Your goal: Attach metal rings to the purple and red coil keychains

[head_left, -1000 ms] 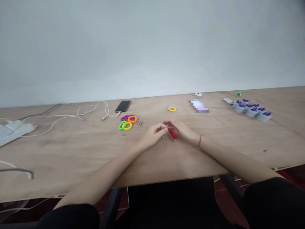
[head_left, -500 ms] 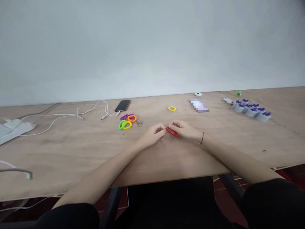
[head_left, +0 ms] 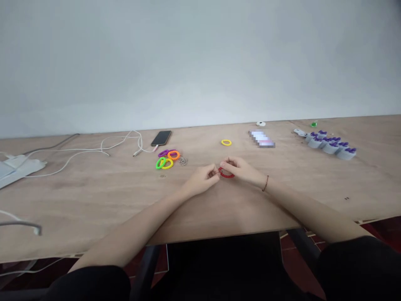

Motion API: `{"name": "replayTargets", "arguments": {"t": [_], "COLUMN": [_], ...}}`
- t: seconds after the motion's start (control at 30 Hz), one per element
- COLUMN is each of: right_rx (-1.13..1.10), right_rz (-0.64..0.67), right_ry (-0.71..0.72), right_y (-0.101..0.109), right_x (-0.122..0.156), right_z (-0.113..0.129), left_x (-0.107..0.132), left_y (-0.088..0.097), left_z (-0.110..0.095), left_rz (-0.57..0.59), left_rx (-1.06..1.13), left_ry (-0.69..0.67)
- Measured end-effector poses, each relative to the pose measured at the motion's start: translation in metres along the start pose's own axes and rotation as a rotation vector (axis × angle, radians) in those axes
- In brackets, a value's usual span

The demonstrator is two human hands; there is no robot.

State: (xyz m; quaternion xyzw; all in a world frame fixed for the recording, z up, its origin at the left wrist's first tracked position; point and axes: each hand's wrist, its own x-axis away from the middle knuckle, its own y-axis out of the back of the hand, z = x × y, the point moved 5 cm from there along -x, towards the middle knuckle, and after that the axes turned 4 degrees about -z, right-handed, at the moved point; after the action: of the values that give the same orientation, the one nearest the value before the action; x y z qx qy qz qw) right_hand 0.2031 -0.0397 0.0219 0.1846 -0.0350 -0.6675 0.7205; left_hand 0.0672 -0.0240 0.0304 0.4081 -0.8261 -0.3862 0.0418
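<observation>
Red spiral coil ring, pinched between both hands.

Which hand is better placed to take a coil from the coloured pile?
Likely the left hand: it lies nearer the pile than the right hand, though both pinch the red coil.

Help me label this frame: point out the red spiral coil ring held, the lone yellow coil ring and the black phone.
red spiral plastic coil ring (head_left: 228, 176), head view, its lower arc.
lone yellow spiral coil ring (head_left: 226, 145), head view, its near rim.
black flat phone (head_left: 161, 138), head view, middle of its screen.
</observation>
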Motion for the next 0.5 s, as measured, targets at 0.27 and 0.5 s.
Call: {"name": "replayTargets", "arguments": {"t": [0.27,0.5], "right_rx": [0.039,-0.048], "right_rz": [0.033,0.060], "right_ry": [-0.057,0.038], "right_y": [-0.0017,-0.0068], "right_x": [0.0028,0.0024], "right_z": [-0.0039,0.0024], "left_x": [-0.0007,-0.0027], "left_y": [-0.0007,-0.0004], "left_z": [0.0010,0.0073], "left_rz": [-0.036,-0.088], "left_rx": [-0.074,-0.096], "left_ry": [0.013,0.020]}}
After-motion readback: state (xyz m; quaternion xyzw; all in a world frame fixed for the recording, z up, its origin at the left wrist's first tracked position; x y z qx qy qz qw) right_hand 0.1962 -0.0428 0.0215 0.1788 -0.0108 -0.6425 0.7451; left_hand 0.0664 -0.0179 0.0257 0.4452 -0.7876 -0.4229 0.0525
